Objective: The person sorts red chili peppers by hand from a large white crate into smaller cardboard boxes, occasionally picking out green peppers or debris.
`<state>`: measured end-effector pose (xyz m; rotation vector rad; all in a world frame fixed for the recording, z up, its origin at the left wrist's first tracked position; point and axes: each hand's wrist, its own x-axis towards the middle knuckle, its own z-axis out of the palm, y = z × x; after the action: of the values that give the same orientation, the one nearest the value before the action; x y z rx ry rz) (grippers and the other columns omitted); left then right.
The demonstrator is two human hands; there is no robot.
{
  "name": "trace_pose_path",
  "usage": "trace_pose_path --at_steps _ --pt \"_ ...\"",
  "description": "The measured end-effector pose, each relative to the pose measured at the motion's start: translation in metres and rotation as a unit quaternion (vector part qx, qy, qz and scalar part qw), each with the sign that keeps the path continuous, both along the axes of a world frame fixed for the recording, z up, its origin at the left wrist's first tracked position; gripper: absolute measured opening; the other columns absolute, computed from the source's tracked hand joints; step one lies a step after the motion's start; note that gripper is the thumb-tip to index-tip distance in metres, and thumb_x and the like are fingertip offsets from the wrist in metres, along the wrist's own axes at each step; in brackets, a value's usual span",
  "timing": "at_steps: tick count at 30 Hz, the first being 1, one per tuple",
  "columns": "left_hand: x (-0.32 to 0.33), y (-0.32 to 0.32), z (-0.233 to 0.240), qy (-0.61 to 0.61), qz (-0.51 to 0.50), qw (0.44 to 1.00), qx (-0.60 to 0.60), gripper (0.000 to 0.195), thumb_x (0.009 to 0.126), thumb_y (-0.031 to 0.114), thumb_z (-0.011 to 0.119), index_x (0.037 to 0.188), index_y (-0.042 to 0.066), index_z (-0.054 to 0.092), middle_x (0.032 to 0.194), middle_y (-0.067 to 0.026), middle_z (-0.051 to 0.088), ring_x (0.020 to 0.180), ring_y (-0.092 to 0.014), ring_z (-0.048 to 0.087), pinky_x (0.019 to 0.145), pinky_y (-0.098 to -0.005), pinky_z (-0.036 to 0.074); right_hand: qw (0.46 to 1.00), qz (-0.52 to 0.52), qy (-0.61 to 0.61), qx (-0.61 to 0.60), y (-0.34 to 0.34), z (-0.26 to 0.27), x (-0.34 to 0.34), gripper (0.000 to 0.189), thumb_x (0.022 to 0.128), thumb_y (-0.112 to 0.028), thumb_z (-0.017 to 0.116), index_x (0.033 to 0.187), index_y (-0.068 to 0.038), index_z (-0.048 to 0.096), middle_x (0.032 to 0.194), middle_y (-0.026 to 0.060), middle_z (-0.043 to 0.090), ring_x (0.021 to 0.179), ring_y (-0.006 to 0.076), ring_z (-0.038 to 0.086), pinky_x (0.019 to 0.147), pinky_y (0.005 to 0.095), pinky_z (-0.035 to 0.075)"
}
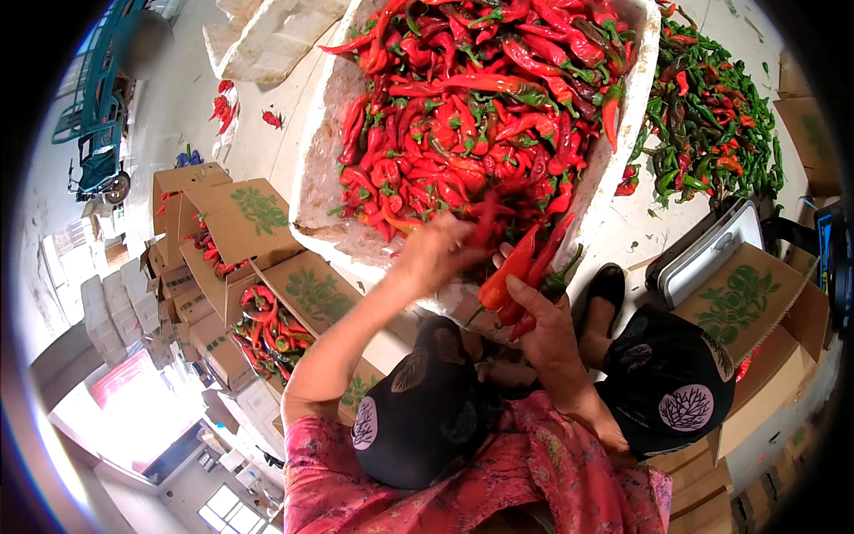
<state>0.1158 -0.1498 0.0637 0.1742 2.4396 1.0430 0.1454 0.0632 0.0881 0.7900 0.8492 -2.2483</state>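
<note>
A large white foam box (308, 180) full of red chili peppers (427, 153) stands before my knees. My right hand (548, 324) grips several long red peppers (514, 267) above the box's near edge. One of them is orange-red, and a green stem sticks out at the right of the bunch. My left hand (437, 250) is over the near part of the box, blurred by motion. A blurred red pepper (488, 217) is beside its fingers; whether they hold it cannot be made out.
At left, open cardboard boxes (243, 213) hold red peppers (270, 327). A heap of green and red peppers (714, 120) lies on the floor at right. An open carton (740, 294) stands by my right knee, near a white-lined container (714, 247). A teal cart (100, 100) is far left.
</note>
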Motion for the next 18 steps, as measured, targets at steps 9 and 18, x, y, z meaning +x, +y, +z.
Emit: trace_pose_path --at_steps 9,18 --pt "-0.032 -0.023 0.016 -0.168 0.089 0.98 0.064 0.038 0.087 0.004 0.064 0.124 0.001 0.062 0.105 -0.0189 0.067 0.102 -0.028 0.067 0.087 -0.0379 0.055 0.999 0.01 0.017 0.044 0.008 0.015 -0.009 0.044 0.091 -0.009 0.069 0.132 -0.002 0.053 0.111 0.011 0.066 0.095 0.0214 0.067 0.088 0.0355 0.055" --pt "-0.058 -0.054 -0.118 0.239 -0.061 0.88 -0.406 0.023 0.081 0.009 0.06 0.103 0.005 0.06 0.092 -0.0143 0.061 0.094 -0.031 0.061 0.072 -0.0399 0.055 0.997 0.038 0.004 -0.067 0.008 0.015 -0.009 0.054 0.088 -0.008 0.07 0.137 -0.001 0.048 0.121 0.0124 0.062 0.11 0.0242 0.063 0.099 0.0383 0.05"
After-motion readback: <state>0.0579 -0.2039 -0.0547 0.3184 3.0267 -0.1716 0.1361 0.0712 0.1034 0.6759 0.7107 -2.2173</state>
